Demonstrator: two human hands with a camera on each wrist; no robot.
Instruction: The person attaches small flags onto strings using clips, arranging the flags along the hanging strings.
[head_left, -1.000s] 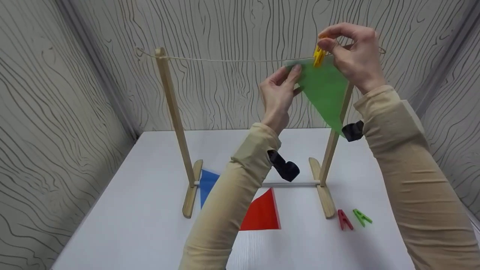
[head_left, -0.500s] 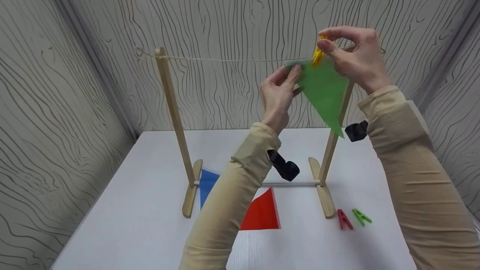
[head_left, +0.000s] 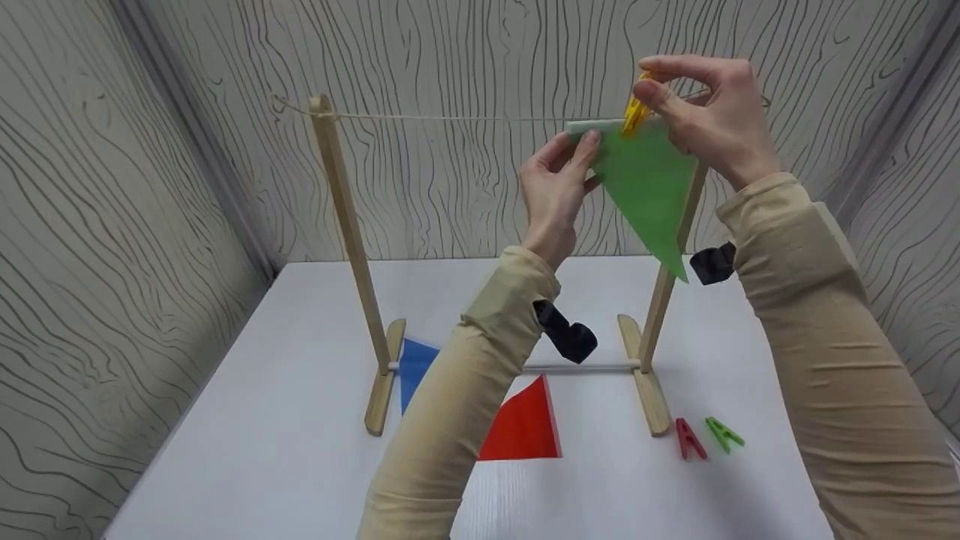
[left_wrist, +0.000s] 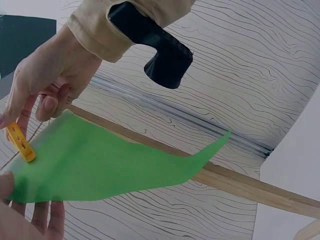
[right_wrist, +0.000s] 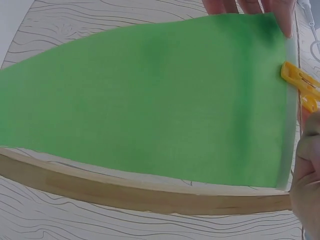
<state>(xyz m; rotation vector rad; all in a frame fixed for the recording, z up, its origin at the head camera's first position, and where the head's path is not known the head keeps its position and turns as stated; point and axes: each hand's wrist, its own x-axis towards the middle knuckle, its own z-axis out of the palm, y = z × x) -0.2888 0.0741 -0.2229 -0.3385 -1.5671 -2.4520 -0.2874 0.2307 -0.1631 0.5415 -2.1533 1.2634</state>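
Observation:
A green triangular flag hangs point down at the right end of a thin string. My left hand pinches its upper left corner between thumb and fingers. With thumb and forefinger my right hand pinches a yellow clothespin at the flag's top edge. In the right wrist view the clothespin lies over the pale strip along that edge, its tip on the green cloth. The right hand hides part of the flag's upper right corner in the head view.
Two wooden posts, the left post and the right post, carry the string. On the white table lie a blue flag, a red flag, a red clothespin and a green clothespin. My left sleeve partly covers both flags.
The green flag's top edge has dipped slightly, and its tip hangs a little lower. My right hand with the yellow clothespin has shifted slightly down; the left hand has hardly moved.

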